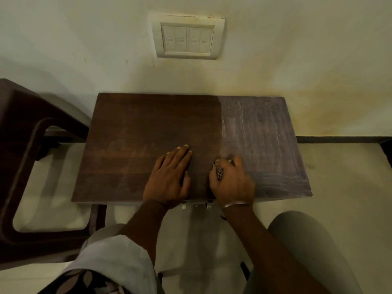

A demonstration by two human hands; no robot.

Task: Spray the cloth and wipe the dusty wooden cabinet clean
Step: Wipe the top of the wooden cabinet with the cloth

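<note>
Nearest, the left hand (pixel 169 177) lies flat on the wooden cabinet (pixel 148 124), fingers straight and together, holding nothing. Just beside it the right hand (pixel 232 183), a metal bangle (pixel 236 204) at the wrist, is curled around a small patterned cloth (pixel 219 172) and presses it to the top near the front edge. The wood left of the cloth is dark brown; the right part is pale with streaky dust. A dark chair (pixel 21 145) stands to the left. On the wall behind is a switch plate (pixel 187 38).
</note>
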